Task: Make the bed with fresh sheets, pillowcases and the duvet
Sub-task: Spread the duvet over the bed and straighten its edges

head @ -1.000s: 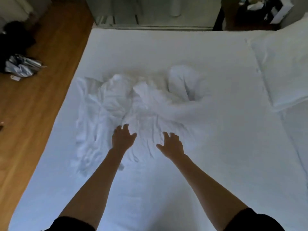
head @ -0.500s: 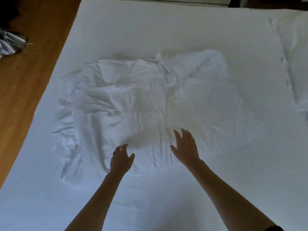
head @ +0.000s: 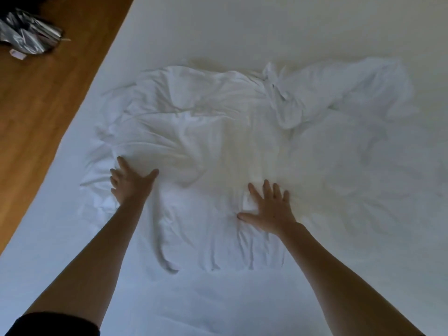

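The crumpled white sheet (head: 218, 146), bunched a second earlier, was now flattened mid-bed under the spread left hand (head: 129, 184) and spread right hand (head: 269, 209), suggesting spreading was underway.

Crumpled white sheet (head: 218, 146): now spread flatter and wider toward the bed's left edge. Left hand (head: 129, 184) and right hand (head: 269, 209): now pressed flat, set farther apart.

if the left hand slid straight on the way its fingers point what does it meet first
The left hand lies flat on the crumpled white linen, pointing up and slightly left. Going on, it would likely meet the raised bunched folds at the linen's left edge, then bare sheet; depth is unclear.
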Demonstrator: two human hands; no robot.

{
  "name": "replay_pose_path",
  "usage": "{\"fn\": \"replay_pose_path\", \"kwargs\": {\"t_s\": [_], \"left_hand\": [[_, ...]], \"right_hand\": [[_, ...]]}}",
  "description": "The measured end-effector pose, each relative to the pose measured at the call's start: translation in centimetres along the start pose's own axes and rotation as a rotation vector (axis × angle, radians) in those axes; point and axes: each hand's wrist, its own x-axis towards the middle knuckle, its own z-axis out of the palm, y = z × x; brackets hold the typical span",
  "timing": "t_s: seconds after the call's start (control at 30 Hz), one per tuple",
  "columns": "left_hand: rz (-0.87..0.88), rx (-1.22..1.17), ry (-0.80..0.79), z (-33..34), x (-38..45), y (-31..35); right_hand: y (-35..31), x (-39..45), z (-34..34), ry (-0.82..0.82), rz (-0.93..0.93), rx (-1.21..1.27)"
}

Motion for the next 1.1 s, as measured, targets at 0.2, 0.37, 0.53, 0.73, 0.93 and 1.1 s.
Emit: {"fn": "replay_pose_path", "kwargs": {"t_s": [0.2, 0.37, 0.53, 0.73, 0.93, 1.1], "left_hand": [[-0.039, -0.051, -0.121, 2.5, 3.1, -0.1], [0.218, -0.111, -0.276, 3.0, 0.4, -0.9], [0.380, -0.168, -0.415, 0.8, -9.0, -3.8], [0.476, -0.255, -0.650, -4.7, -23.5, -11.2], [0.456, -0.066, -0.792, -7.0, -32.5, -18.5], [0.353, -0.004, -0.594, -8.1, -32.4, -21.9]], "right_hand": [[0.6, 1.8, 2.5, 0.007, 0.038, -0.035], [-0.4, 0.9, 2.7, 0.009, 0.087, -0.055], [-2.7, -3.4, 2.1, 0.038, 0.150, 0.108], [-11.3, -8.8, -2.9, 0.161, 0.244, 0.929], [-15.5, -12.2, 1.2, 0.017, 0.262, 0.296], [-13.8, -13.4, 6.6, 0.101, 0.223, -0.029]]}}
